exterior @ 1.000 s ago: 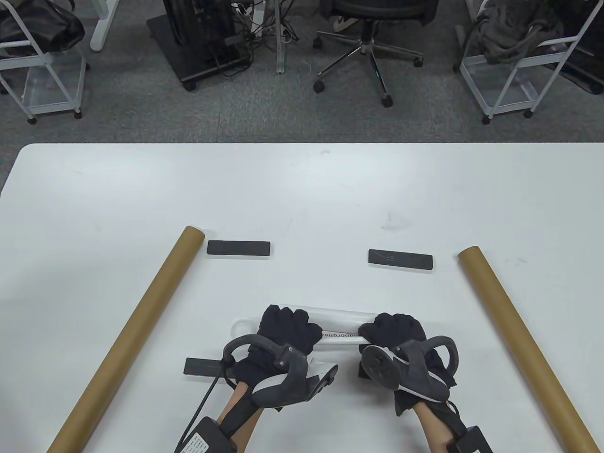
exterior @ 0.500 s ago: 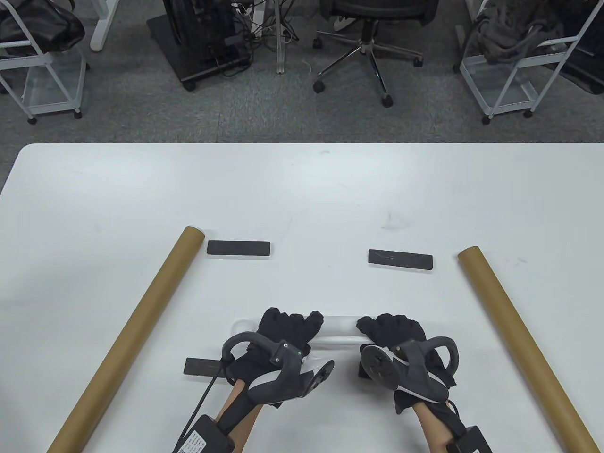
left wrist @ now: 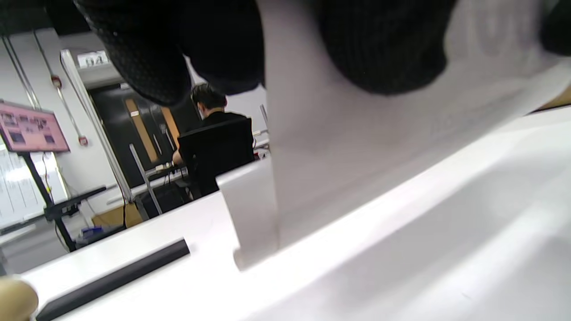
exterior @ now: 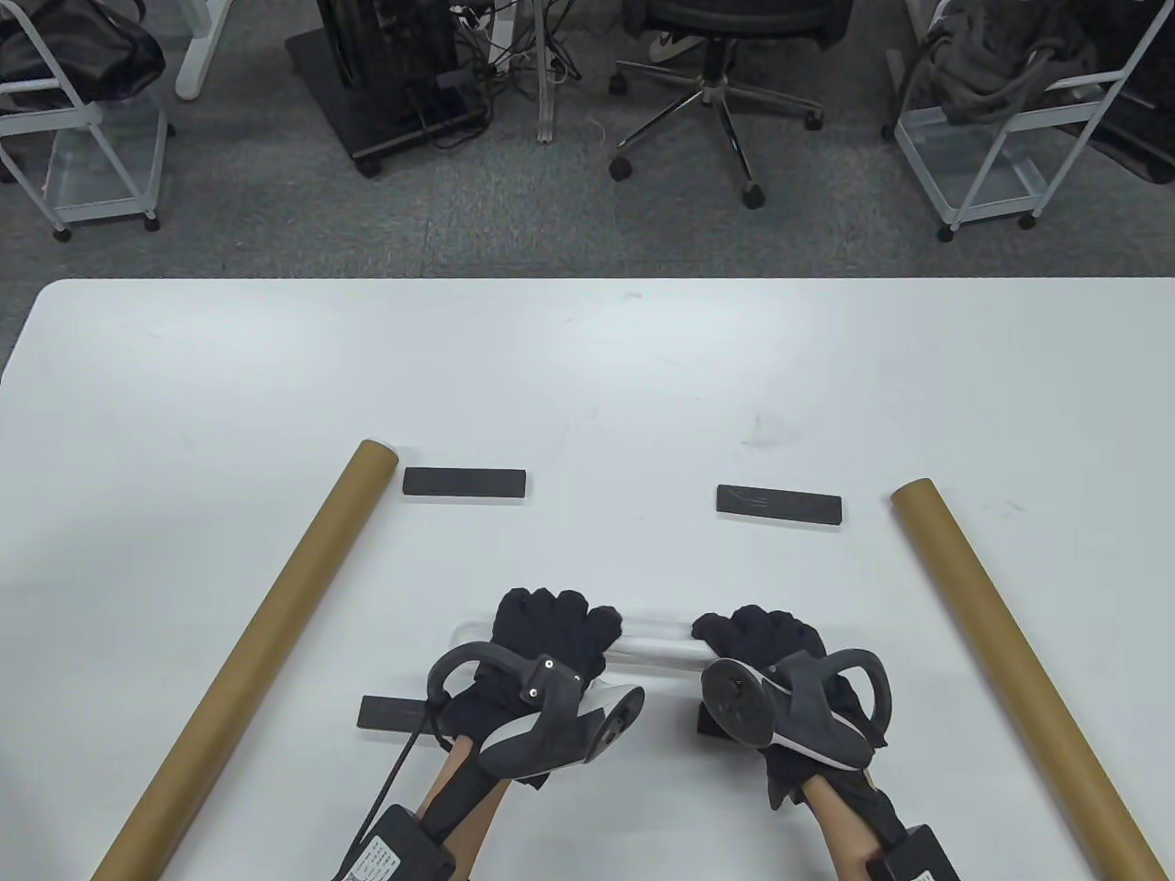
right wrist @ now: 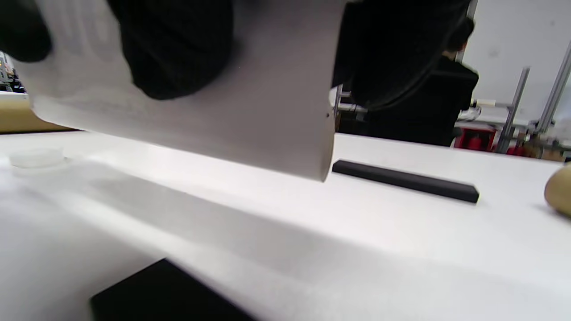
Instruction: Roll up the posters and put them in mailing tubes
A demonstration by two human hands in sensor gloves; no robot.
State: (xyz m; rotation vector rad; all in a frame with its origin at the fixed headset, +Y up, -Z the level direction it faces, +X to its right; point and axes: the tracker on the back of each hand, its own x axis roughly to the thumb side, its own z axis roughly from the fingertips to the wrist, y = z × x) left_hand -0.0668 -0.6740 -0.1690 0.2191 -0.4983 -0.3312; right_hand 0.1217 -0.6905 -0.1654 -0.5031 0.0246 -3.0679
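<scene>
Your left hand (exterior: 549, 633) and right hand (exterior: 766, 642) each grasp the rolled white poster (exterior: 656, 640), fingers (left wrist: 383, 49) curled over it, at the near middle of the white table (exterior: 587, 367). Black bars (exterior: 393, 713) lie just behind your wrists. Farther out, two more black weights (exterior: 464, 482) sit between the left mailing tube (exterior: 248, 656) and right mailing tube (exterior: 1014, 674).

Left hand (exterior: 551, 633) and right hand (exterior: 766, 638): black knit sensor gloves, bare skin at the forearms. Each back carries a grey-and-white ring-shaped tracker; a black cable and labelled box sit at the left wrist.
</scene>
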